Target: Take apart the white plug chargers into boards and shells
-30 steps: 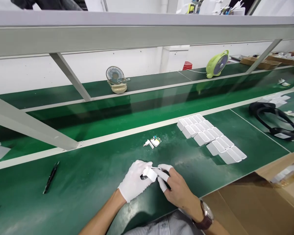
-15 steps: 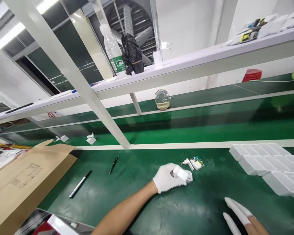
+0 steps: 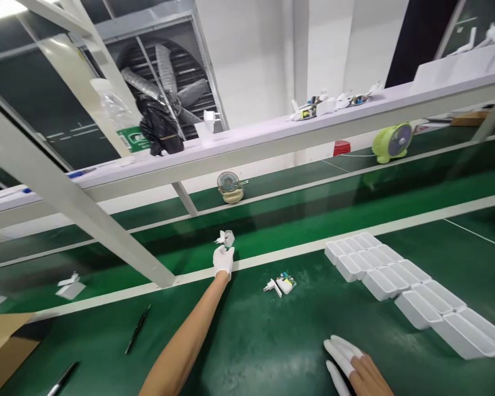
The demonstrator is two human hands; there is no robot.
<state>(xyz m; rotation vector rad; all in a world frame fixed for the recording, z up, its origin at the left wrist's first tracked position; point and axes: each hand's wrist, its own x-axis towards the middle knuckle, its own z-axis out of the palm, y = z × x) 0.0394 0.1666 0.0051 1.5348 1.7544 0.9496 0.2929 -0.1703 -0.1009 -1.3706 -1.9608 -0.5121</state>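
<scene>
My left hand (image 3: 223, 260), in a white glove, reaches over the far edge of the bench to the green belt. Its fingertips are apart, just short of a white plastic charger housing (image 3: 229, 238) with a small plug piece (image 3: 220, 237) by it; any contact is hard to make out. My right hand (image 3: 348, 360), with white covers on its fingers, hangs low over the bench, fingers stretched and holding nothing. Between the hands lie a white plug part (image 3: 273, 287) and a small circuit board with colourful components (image 3: 287, 282).
Rows of white open trays (image 3: 421, 302) stand at right. Black tweezers (image 3: 137, 329), a marker pen (image 3: 63, 379) and a cardboard box (image 3: 4, 341) lie left. A slanted white post (image 3: 86, 203) and shelf (image 3: 272, 140) frame the belt. Another white housing (image 3: 70, 289) sits on the belt.
My left hand has gone from above the bench to the belt, and the white housing it held is now on the belt. The view has swung right. My right hand stays low and open.
</scene>
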